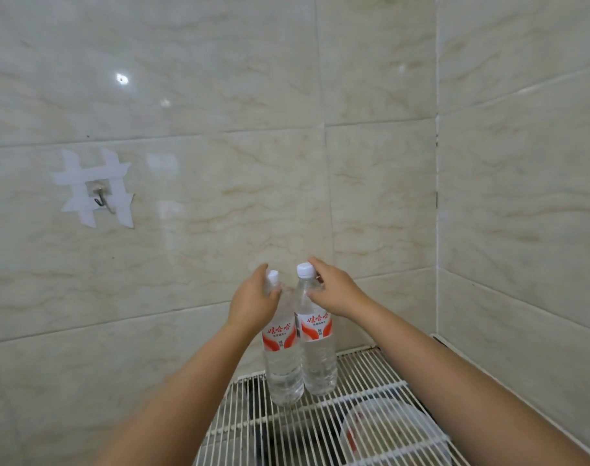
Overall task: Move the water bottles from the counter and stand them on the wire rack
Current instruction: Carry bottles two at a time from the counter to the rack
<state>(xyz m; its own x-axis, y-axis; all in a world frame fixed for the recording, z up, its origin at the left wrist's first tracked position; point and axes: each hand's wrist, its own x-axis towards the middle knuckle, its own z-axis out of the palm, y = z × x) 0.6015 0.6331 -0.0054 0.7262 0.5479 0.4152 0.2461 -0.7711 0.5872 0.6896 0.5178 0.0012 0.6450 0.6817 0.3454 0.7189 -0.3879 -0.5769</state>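
Two water bottles (285, 358) stand upright, caps up.

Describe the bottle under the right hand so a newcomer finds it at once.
Find the white wire rack in the tiled corner. Two clear labelled bottles stand on it, side by side. The bottle is the one nearer the corner, its white cap fully showing beside the right hand.

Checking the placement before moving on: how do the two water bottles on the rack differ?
The left bottle stands nearer the camera; the right bottle sits closer to the wall. The left hand hides the left cap; the right cap shows beside the right hand. Both stand upright, same label.
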